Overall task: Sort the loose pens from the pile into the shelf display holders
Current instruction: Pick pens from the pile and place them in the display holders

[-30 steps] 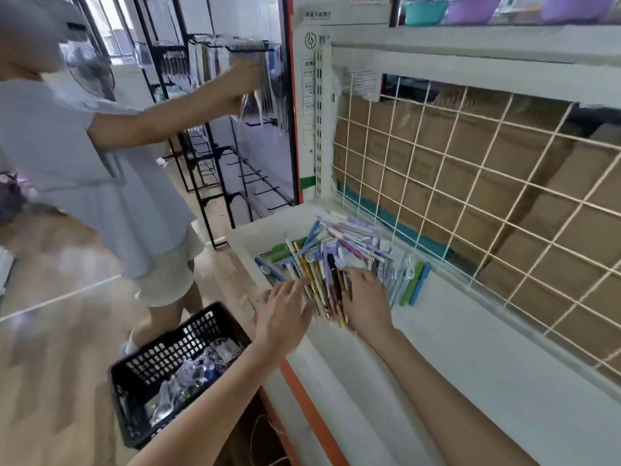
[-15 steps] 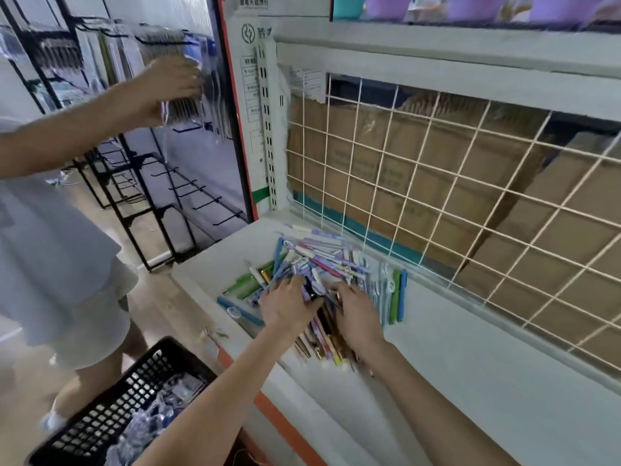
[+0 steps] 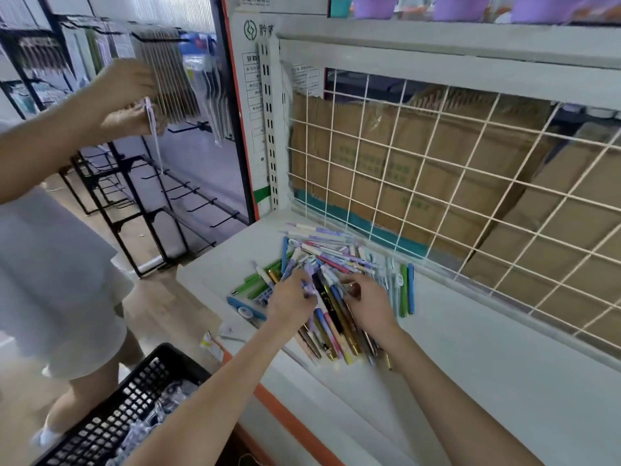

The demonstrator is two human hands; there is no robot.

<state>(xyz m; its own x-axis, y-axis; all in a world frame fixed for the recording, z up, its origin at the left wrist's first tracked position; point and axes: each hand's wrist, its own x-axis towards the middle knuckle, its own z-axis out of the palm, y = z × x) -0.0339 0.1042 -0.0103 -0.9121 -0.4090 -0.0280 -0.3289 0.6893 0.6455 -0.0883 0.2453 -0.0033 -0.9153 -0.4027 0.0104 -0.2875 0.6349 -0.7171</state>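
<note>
left hand [image 3: 291,302] pinching pens | right hand [image 3: 369,302] curled on pen pile [image 3: 331,264] | shelf [image 3: 487,381] bare rightward

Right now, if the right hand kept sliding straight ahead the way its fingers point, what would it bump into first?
Probably more of the pen pile: the right hand already rests on it, fingers aimed up-left into the pens. Beyond them stands the wire grid, though depth is hard to judge.

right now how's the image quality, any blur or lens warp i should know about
Head view: wide-angle warp bows the wire grid and shelf edges; lighting is soft and even, without hard shadows. The pen pile is fairly sharp between the left hand and right hand; the black basket at the corner is smeared.
</note>
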